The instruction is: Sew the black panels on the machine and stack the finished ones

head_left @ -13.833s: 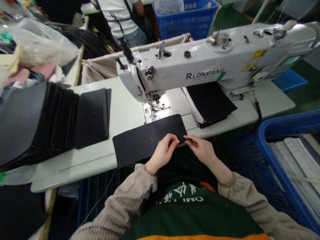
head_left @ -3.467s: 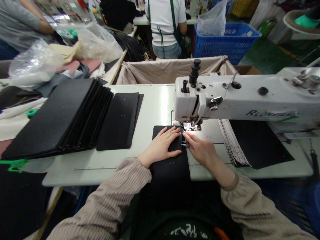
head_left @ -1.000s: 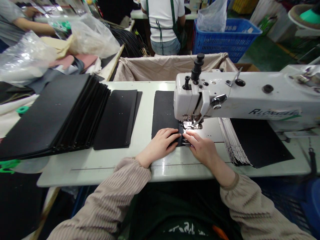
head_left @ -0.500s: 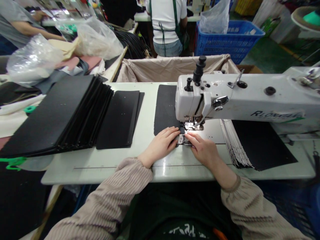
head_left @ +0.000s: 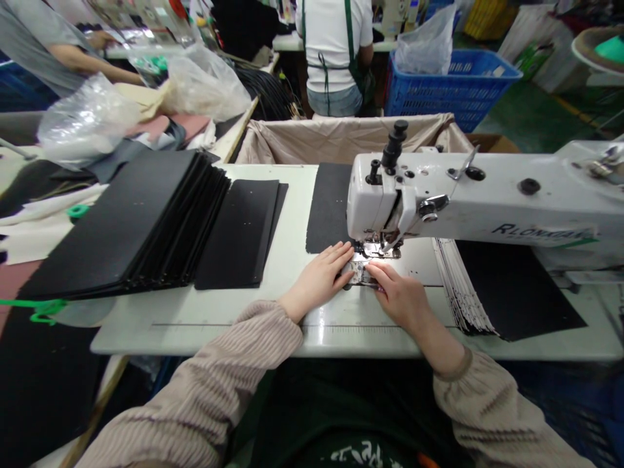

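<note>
Two hands at the grip, we count: one left hand (head_left: 319, 279), one right hand (head_left: 400, 296). One sewing machine (head_left: 468, 201) just past our fingers. One black sheet (head_left: 327, 214) beyond the left hand, partly behind the machine. Left of the grip: one tall stack (head_left: 121, 221), too many pieces to tally, plus two overlapped loose pieces (head_left: 241, 227) nearer the hand. Right of the grip: one white-edged stack (head_left: 517, 286), pieces uncountable too. One table (head_left: 205, 341) underneath. Well beyond the grip: one cloth-lined bin (head_left: 302, 140), one blue basket (head_left: 433, 94) behind it, at least three plastic bags (head_left: 207, 81), at least two other people (head_left: 336, 52).
</note>
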The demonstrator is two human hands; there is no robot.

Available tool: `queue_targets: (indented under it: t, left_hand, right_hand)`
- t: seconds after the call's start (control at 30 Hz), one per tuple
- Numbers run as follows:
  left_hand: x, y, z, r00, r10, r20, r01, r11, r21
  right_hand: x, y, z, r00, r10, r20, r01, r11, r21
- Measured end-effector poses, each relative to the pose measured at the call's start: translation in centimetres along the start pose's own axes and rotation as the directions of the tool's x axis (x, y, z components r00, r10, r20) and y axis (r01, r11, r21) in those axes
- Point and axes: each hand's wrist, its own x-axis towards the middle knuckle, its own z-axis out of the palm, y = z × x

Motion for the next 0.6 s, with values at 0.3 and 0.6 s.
queue_targets:
  t: [0.3, 0.6]
  left_hand:
    - [0.11, -0.11, 0.06, 1.0, -0.002, -0.028, 0.001, 1.0, -0.027]
    - [0.36, 0.14, -0.06, 0.998, -0.007, -0.056, 0.006, 1.0, -0.021]
  right_hand:
    - [0.01, -0.17, -0.05, 1.0, 0.006, 0.004, -0.006, 1.0, 0.003]
    - [0.06, -0.21, -0.08, 1.0, 0.013, 0.006, -0.013, 1.0, 0.0]
